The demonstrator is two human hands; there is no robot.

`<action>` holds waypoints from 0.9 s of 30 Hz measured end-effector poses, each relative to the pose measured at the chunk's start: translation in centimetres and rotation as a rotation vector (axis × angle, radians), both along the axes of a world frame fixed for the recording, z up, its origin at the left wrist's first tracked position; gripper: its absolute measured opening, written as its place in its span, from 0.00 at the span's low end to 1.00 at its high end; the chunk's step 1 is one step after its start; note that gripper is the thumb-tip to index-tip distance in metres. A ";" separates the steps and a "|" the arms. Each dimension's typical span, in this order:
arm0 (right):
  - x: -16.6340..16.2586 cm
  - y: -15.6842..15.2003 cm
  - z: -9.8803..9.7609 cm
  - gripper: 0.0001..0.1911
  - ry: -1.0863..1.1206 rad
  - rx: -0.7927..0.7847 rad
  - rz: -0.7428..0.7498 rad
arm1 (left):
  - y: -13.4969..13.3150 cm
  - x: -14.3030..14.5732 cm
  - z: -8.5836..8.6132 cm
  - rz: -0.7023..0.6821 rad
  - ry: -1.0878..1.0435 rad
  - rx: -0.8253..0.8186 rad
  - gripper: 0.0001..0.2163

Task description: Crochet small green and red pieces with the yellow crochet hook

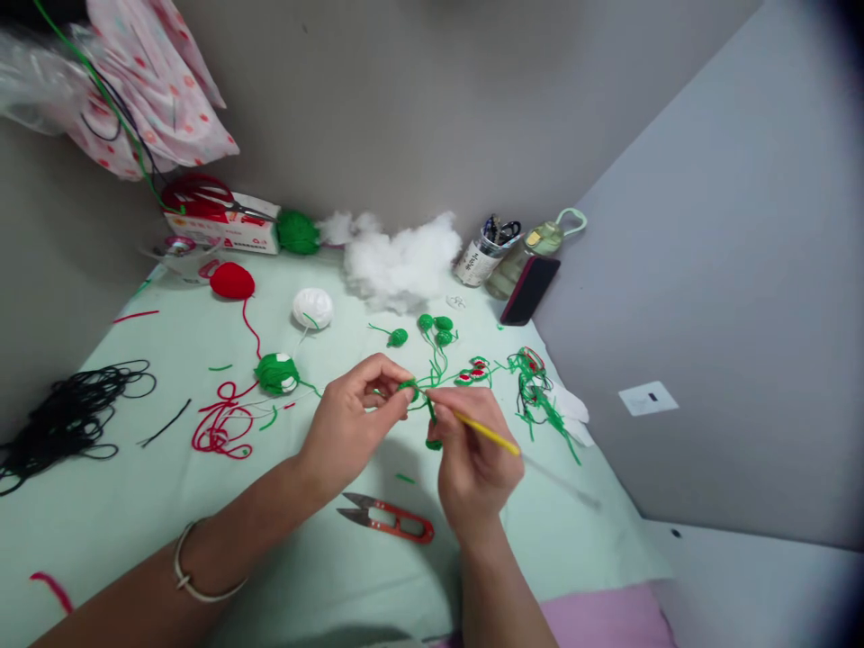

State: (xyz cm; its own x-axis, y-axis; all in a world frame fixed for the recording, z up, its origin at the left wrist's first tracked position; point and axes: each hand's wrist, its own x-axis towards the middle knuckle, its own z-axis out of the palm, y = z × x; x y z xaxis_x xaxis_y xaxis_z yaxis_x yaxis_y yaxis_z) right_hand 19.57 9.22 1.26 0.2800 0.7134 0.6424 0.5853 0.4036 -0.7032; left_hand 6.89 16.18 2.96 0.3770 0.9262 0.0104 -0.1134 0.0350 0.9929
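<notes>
My left hand (361,418) pinches a small green crochet piece (408,387) between thumb and fingertips. In my right hand (476,450) is a crochet hook with a yellow handle (491,434), its tip pointing left at the green piece. A green strand hangs between the hands, and a bit of green crochet (433,444) shows below, against the right fingers. Exactly how the hook tip sits in the stitches is too small to make out. Orange-handled thread snips (395,522) lie on the table just below my hands, with blades pointing left.
Behind my hands lie green crocheted balls (443,324), red-and-green pieces (472,371) and white stuffing (405,261). Leftward are a green yarn ball (276,373), red yarn (233,282), white yarn (312,308) and black cord (67,418). A phone (531,291) leans against a bottle (517,270) beside yarn scraps (540,387).
</notes>
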 end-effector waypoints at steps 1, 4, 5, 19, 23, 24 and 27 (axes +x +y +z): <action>-0.1 -0.1 -0.2 0.21 -0.076 0.014 -0.015 | -0.1 0.1 -0.1 0.034 0.023 0.055 0.03; -0.3 -0.4 -0.6 0.25 -0.232 0.075 -0.018 | -0.3 0.3 -0.2 0.064 0.030 0.138 0.01; -0.3 -0.3 -0.4 0.24 -0.205 0.076 -0.008 | -0.3 0.2 -0.2 0.056 0.027 0.134 0.01; 0.7 -0.2 0.5 0.17 -0.087 -0.024 0.066 | 0.7 -0.7 0.2 -0.135 -0.069 -0.116 0.06; 2.4 0.5 1.8 0.09 0.307 -0.199 0.187 | 1.4 -1.4 0.9 -0.339 -0.034 -0.116 0.06; 2.6 0.5 1.8 0.09 0.301 -0.202 0.198 | 1.5 -1.4 0.9 -0.339 -0.030 -0.115 0.06; 2.3 0.3 0.9 0.14 -0.023 -0.109 0.149 | 1.3 -1.1 0.7 -0.271 -0.067 -0.139 0.07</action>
State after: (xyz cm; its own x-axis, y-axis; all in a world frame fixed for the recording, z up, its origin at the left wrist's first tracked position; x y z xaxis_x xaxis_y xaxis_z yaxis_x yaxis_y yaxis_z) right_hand 21.85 9.52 2.17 0.1523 0.8116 0.5641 0.5416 0.4088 -0.7345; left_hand 5.81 17.48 3.63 0.6134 0.7862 -0.0755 -0.1468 0.2074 0.9672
